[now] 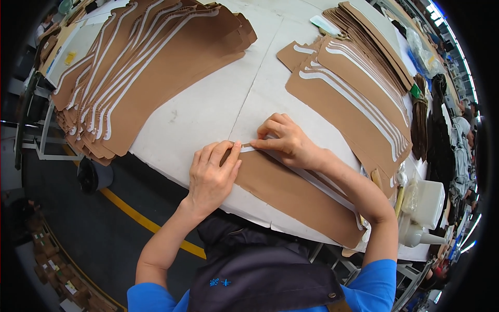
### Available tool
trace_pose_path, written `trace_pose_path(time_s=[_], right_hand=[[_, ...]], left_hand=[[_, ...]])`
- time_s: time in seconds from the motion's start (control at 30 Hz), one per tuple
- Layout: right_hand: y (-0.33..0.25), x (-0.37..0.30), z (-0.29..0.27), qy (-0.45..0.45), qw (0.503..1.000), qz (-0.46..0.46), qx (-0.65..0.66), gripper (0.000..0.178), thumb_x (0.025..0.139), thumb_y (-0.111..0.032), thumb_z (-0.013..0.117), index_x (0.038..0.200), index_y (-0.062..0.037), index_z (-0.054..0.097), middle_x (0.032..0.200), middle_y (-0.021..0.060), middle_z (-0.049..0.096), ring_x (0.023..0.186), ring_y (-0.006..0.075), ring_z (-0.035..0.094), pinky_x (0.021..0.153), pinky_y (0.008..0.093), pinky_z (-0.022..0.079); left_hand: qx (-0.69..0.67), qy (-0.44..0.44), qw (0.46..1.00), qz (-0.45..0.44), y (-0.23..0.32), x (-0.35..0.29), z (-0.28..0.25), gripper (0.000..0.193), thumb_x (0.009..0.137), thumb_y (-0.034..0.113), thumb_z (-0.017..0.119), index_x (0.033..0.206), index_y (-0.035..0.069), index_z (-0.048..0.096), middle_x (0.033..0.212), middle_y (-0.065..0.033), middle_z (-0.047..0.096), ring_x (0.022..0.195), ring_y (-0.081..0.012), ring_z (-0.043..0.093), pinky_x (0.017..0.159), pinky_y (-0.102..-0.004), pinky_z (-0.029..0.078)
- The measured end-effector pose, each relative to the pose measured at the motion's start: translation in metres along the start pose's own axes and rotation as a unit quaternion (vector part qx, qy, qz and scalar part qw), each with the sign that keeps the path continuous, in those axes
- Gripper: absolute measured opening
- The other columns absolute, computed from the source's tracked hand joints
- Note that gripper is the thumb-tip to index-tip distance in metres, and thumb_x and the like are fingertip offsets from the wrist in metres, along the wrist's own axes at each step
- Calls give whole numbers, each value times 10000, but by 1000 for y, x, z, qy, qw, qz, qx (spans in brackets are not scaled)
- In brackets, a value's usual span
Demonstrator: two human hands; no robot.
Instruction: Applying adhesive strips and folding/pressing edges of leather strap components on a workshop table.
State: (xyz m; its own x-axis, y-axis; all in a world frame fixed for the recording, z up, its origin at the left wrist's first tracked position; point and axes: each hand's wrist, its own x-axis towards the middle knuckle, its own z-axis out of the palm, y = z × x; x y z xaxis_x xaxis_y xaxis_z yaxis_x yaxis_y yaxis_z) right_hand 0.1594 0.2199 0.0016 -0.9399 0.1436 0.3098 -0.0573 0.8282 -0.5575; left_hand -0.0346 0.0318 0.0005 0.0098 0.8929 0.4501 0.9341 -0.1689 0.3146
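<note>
A brown cut panel (291, 200) with a white strip along its far edge lies on the white table in front of me. My left hand (210, 169) is at the panel's left end, its thumb and forefinger closed on the corner. Just to the right, my right hand (290, 143) pinches the same edge beside a short stretch of white strip (248, 148). The fingertips of both hands nearly meet there. My right hand and forearm cover part of the strip. Between my right-hand fingers the exact fold of the edge is too small to make out.
A fanned pile of brown panels (182, 67) with white strips covers the far left of the table. More such panels (332, 106) overlap at the right, near a stacked bundle (371, 47). A white plastic bottle (416, 235) with a nozzle lies at the right edge.
</note>
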Motion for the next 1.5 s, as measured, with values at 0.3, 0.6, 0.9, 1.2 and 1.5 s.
trace_pose_path(time_s=[0.3,0.6,0.9,1.2,1.5], right_hand=[[-18,12,22,42,994,-62,-84,473,735,33,697,1203,-22,740,1191,127,633,1165,315,577,1026,426,461],[-87,-69,-58,137,960,242,34,423,958,-37,706,1378,-58,668,1329,170,611,1248,333,588,1091,444,462],[-146,-272,-65,213,794,503,-267,479,833,-112,833,1290,-42,707,1192,139,628,1120,350,597,963,438,496],[-127,-281,-68,237,797,485,-271,495,839,-64,814,1316,-51,683,1158,129,635,1093,323,621,923,421,516],[-162,-220,-71,118,916,340,-178,466,841,-17,763,1300,-74,709,1146,122,634,1047,316,637,897,441,520]], left_hand=[[-21,11,1000,-15,2,1,-1,374,913,99,757,1275,9,719,1214,-105,646,1098,-293,614,920,-423,492],[-128,15,986,-108,-12,6,-5,391,922,69,741,1307,34,685,1198,-129,646,1077,-320,619,929,-413,513],[-207,-110,964,-126,-45,44,-16,90,915,31,733,990,18,687,1060,-75,662,845,-244,658,782,-351,548],[118,2,993,20,-47,72,-36,65,950,29,676,1008,7,695,996,-145,709,948,-358,675,857,-478,516],[-168,-138,960,178,143,17,45,426,884,190,813,1270,51,698,1323,-95,632,1220,-310,586,1038,-461,457]])
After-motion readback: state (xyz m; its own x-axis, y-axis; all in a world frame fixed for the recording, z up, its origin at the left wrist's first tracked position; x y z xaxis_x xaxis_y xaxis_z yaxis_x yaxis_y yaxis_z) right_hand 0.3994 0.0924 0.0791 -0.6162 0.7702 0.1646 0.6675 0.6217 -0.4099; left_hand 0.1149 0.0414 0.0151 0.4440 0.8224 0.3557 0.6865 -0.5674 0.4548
